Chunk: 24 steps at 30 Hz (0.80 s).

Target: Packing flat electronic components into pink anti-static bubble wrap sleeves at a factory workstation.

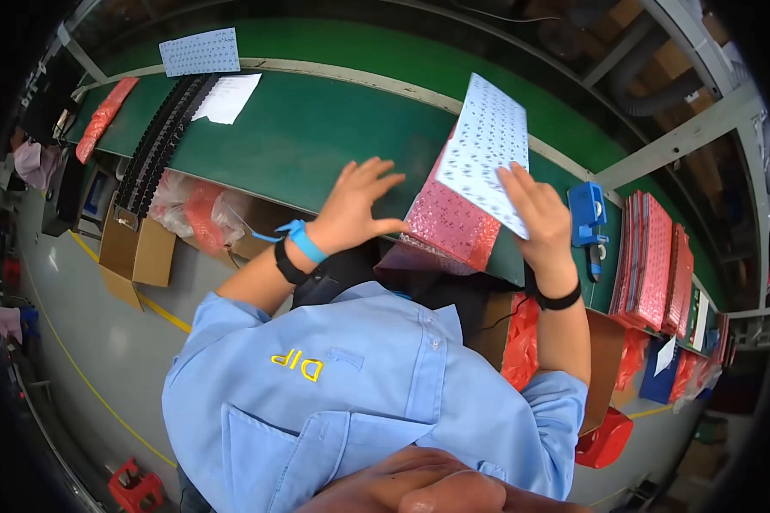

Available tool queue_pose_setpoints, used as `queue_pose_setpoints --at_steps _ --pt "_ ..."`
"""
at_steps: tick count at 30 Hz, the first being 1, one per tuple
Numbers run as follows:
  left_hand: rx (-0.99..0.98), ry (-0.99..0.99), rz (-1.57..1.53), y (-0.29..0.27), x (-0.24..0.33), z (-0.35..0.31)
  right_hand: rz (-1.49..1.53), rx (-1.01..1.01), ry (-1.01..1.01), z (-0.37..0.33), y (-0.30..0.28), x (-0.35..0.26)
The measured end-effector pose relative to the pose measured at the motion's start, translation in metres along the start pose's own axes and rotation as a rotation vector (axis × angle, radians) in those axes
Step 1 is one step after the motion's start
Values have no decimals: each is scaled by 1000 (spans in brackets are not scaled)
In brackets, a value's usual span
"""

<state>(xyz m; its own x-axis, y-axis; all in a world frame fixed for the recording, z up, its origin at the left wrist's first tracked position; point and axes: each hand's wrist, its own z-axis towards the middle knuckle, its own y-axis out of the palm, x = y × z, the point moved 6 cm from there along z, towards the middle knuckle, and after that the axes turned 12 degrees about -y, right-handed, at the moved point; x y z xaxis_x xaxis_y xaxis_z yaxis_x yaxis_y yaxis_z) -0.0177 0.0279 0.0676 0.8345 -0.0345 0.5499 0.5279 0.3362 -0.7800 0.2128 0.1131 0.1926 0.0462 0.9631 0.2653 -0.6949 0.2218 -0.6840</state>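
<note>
A white circuit-board panel (pixel 485 141) with rows of small dark marks stands tilted over the bench, right of centre. My right hand (pixel 535 209) grips its right edge, fingers along the face; the thumb is hidden. Below the panel, a pink bubble-wrap packet (pixel 453 218) lies at the bench's near edge, with similar dark marks on it. My left hand (pixel 359 205) is open, fingers spread and holding nothing. Its thumb reaches close to the packet's left edge; whether they touch I cannot tell.
A black slotted rack (pixel 164 132), a paper sheet (pixel 228 97) and another white panel (pixel 199 52) are to the left on the green bench (pixel 316 120). Rightward are a blue tape dispenser (pixel 587 214) and upright pink-wrapped packs (pixel 646 256). A cardboard box (pixel 137 252) stands below.
</note>
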Motion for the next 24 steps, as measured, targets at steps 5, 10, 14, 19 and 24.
queue_pose_setpoints --at_steps 5,10,14,19,24 --pt "37 10 -21 37 2 -13 -138 -355 -13 -46 60 -9" --pt "91 23 -38 43 -3 -18 -59 -684 68 -71 84 -42" --pt "106 53 -30 44 -4 -21 244 -909 209 -37 67 -25" --pt "107 81 -48 36 3 -19 186 -649 493 -47 99 71" --pt "139 55 -51 40 0 -20 28 -664 810 -82 163 155"
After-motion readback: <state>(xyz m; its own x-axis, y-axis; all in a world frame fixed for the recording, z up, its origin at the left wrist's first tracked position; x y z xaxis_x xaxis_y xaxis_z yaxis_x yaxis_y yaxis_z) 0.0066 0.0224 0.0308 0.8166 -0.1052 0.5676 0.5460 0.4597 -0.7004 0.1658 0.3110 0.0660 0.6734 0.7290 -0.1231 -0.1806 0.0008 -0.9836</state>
